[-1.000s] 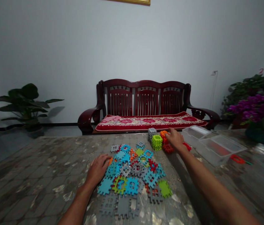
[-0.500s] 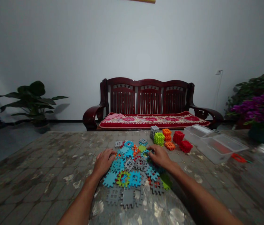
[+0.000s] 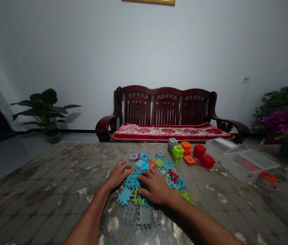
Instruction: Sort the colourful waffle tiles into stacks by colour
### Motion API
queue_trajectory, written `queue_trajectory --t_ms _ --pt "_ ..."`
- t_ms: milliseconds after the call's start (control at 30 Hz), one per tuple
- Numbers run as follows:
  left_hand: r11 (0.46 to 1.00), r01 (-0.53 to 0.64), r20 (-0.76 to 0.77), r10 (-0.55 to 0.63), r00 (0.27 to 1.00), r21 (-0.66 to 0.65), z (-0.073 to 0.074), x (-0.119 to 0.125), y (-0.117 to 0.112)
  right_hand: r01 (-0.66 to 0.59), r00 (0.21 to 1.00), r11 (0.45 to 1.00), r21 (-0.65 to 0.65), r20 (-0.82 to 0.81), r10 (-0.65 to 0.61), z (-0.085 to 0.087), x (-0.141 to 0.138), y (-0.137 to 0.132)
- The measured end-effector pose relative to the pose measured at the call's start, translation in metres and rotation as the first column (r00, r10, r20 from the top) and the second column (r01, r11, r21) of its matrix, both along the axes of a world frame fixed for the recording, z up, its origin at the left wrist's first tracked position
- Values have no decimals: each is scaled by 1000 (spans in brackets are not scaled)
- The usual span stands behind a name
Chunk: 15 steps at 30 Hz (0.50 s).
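Observation:
A heap of flat interlocking plastic tiles (image 3: 164, 170) in blue, grey, green, orange and red lies on the patterned table (image 3: 57, 183). My left hand (image 3: 117, 174) rests at the heap's left edge, fingers spread on the tiles. My right hand (image 3: 156, 187) lies flat on the middle of the heap with its fingers stretched out. Behind the heap stand assembled cubes: a grey cube (image 3: 172, 144), a green cube (image 3: 178, 153), an orange cube (image 3: 186, 147) and red cubes (image 3: 202, 156). Several grey tiles (image 3: 141, 216) lie nearest me.
A clear plastic box (image 3: 248, 165) and its lid (image 3: 219, 145) sit at the right of the table, with a red-handled tool (image 3: 268, 176) beside them. Beyond the table stand a dark wooden bench (image 3: 168, 117), a potted plant (image 3: 45, 110) and purple flowers (image 3: 285, 122).
My right hand left the cubes at the back and came down onto the middle of the tile heap. The left hand stayed at the heap's left edge. The camera turned slightly left.

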<state>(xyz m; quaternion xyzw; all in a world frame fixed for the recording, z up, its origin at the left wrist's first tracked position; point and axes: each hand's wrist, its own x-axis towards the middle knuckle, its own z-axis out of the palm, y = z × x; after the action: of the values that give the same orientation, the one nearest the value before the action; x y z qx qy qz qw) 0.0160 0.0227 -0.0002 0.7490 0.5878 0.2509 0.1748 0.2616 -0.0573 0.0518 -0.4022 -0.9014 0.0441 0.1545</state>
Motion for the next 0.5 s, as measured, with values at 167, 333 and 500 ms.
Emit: queue_trajectory --t_ms 167,333,500 --pt "993 -118 -113 115 987 -20 8 5 -2 55 998 995 88 34 -58 -11 -5 -13" --pt "964 -252 -268 221 938 -89 22 22 -7 51 998 987 152 16 -54 -20 -7 -13" --pt "976 -205 -308 172 936 -77 27 26 -6 59 998 985 165 2 -60 -22 -7 -13"
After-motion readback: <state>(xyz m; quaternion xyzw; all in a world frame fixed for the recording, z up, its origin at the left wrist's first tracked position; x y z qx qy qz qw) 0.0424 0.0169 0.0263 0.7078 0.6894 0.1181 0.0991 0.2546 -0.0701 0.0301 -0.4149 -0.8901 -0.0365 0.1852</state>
